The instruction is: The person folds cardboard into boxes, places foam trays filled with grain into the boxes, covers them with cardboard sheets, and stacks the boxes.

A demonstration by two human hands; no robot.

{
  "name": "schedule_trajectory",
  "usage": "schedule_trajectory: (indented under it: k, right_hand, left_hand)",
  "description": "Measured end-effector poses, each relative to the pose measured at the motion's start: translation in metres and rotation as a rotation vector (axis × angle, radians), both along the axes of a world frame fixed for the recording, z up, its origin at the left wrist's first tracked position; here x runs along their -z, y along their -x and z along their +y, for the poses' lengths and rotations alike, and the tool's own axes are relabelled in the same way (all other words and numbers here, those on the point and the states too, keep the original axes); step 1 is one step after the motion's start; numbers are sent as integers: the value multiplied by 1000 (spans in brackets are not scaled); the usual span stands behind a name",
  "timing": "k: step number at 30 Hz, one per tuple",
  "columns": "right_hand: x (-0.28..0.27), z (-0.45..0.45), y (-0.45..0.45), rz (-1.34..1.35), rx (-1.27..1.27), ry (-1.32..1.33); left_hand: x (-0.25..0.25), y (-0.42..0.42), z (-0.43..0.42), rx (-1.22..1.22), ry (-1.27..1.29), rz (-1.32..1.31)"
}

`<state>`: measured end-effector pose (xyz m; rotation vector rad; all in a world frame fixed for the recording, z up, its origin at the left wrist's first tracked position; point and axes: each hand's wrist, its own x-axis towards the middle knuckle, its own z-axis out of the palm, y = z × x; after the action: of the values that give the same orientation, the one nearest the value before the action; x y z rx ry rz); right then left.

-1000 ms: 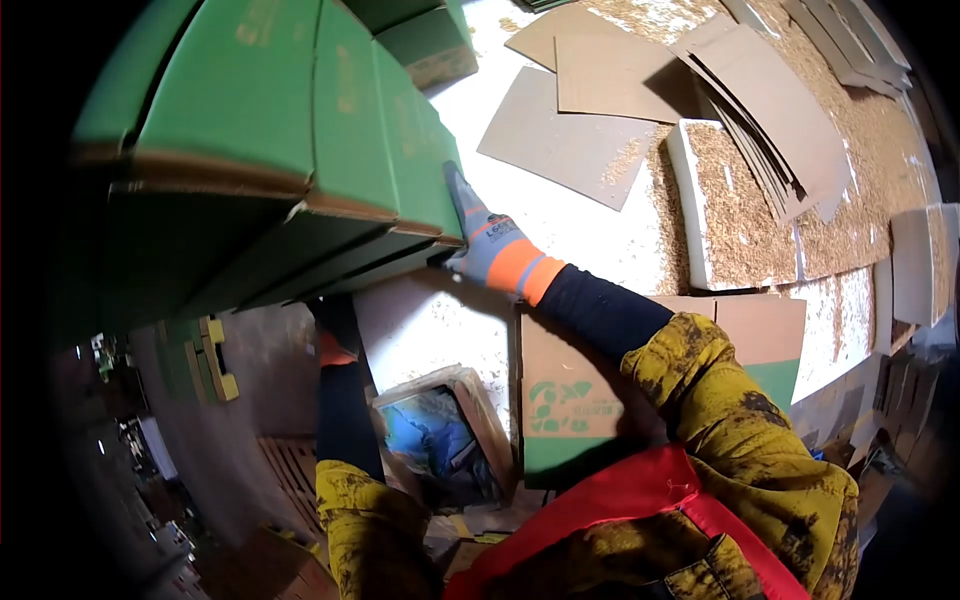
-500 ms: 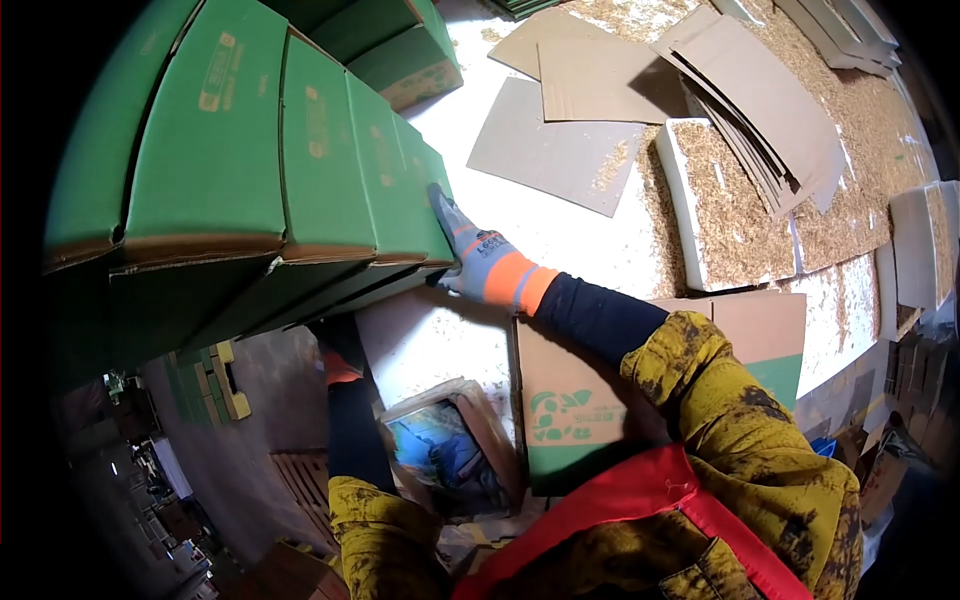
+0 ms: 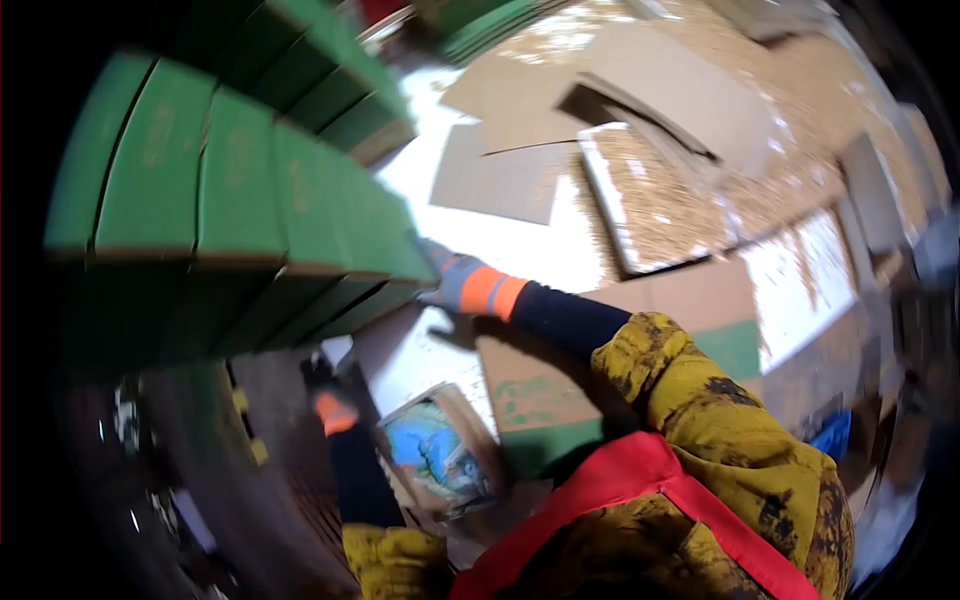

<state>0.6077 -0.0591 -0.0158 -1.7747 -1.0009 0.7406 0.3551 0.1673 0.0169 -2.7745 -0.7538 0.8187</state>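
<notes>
Nearest the person, a small carton (image 3: 468, 415) with something blue in it and a brown-and-green carton (image 3: 540, 385) crowd the body side of the row of green boxes (image 3: 240, 190). That row, green-faced with brown lower edges, sits by the bench's (image 3: 575, 240) edge, the right hand (image 3: 450, 280) spread against its end; the left hand (image 3: 320, 375), below it, is too blurred to tell its grip. Past the row's end, bare white bench opens toward loose cardboard sheets (image 3: 497, 182), with a second stack of green boxes (image 3: 345, 105) behind the row.

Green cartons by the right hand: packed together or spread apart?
Packed together: only thin seams show between the green cartons, with the right hand at one end.
</notes>
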Motion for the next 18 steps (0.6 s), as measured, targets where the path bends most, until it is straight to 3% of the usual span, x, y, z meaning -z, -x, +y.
schedule_trajectory:
  k: [1,2,4,5,7,8,10,11,12,13,15,17,18]
  right_hand:
    - [-7,-20,3,-163,59,-210]
    - [-15,-45,5,-163,94,-265]
    - [-46,-113,4,-155,178,-275]
    - [-58,-151,8,-168,256,-233]
    - [-70,-243,21,-1,447,-273]
    - [-57,-285,29,-85,613,-332]
    - [-56,-399,65,70,989,-217]
    - [-25,-456,84,-11,1232,-176]
    - [-9,-521,116,0,1465,-8]
    - [13,-577,154,16,1657,91]
    - [63,-691,267,73,1986,347]
    - [117,-781,411,187,2139,727]
    - [176,-834,497,307,2170,881]
  left_hand:
    - [27,20,-9,-89,205,-667]
    - [54,27,-19,-302,439,-1265]
    - [-2,-5,-98,-494,806,-1257]
    - [-19,-20,-133,-396,966,-1173]
    - [7,-34,-151,28,668,-965]
    - [19,-41,-161,229,513,-902]
    - [42,-60,-170,23,694,-799]
    - [53,-76,-174,-103,809,-742]
    - [33,-82,-205,-162,747,-584]
    - [59,-92,-186,-31,842,-608]
    - [88,-87,-177,-630,1533,-478]
    - [79,-88,-201,-586,1424,-446]
    - [71,-88,-220,-486,1336,-446]
